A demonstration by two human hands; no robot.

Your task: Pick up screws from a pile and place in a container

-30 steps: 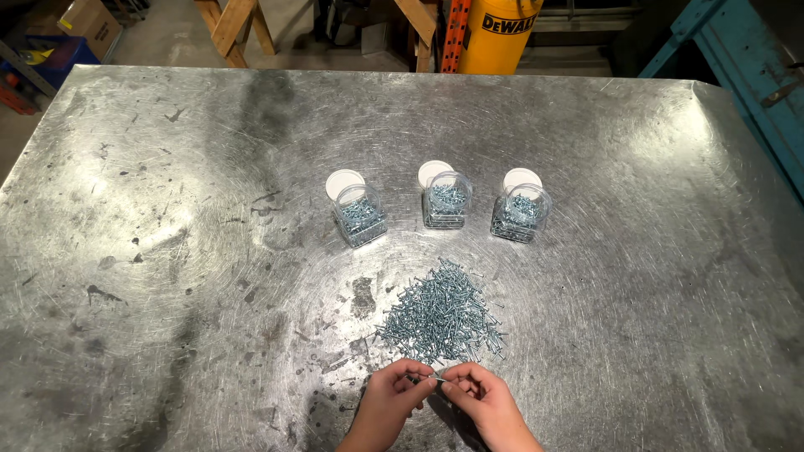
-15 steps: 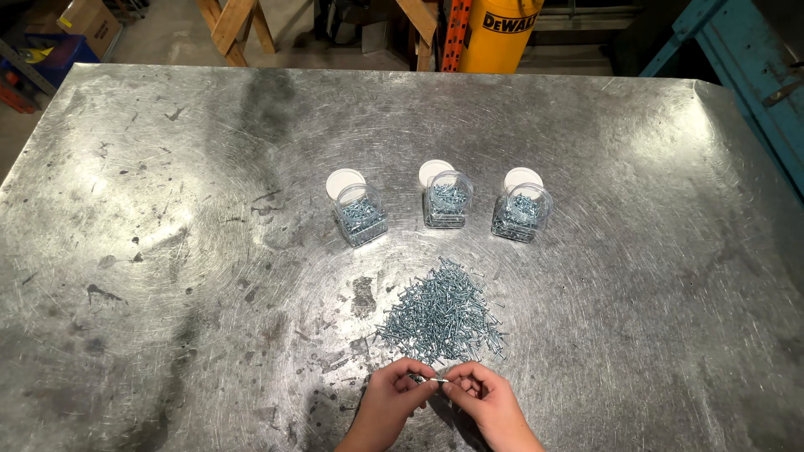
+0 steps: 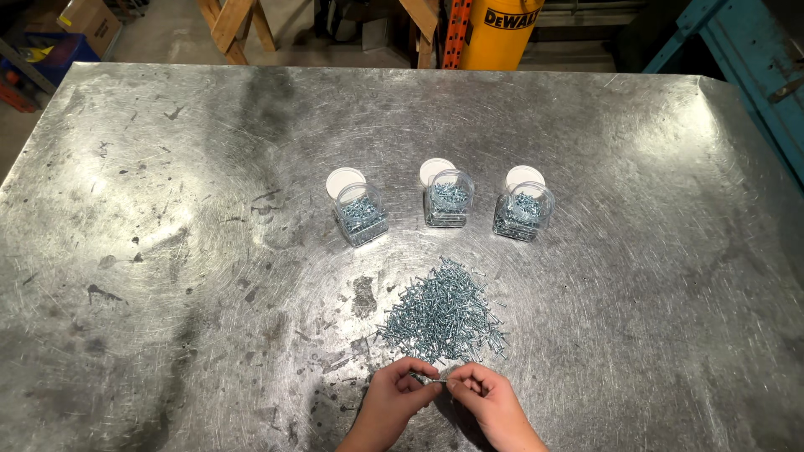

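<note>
While pinched together, left hand (image 3: pixel 400 392) and right hand (image 3: pixel 486 395) grip one screw (image 3: pixel 437 381) beside the screw pile (image 3: pixel 444 314).

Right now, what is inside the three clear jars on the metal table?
Each clear jar holds small silvery screws, like the loose pile nearer the hands. How deep they go and the jar bottoms cannot be seen.

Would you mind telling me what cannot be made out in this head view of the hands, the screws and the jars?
- Small metal piece pinched between left hand and right hand: too small to tell its kind; fingers hide its ends.
- Both forearms: cut off by the bottom edge.
- Pile: single screws too small to tell apart.
- Three jars: how full they are, blurred by clear walls.
</note>
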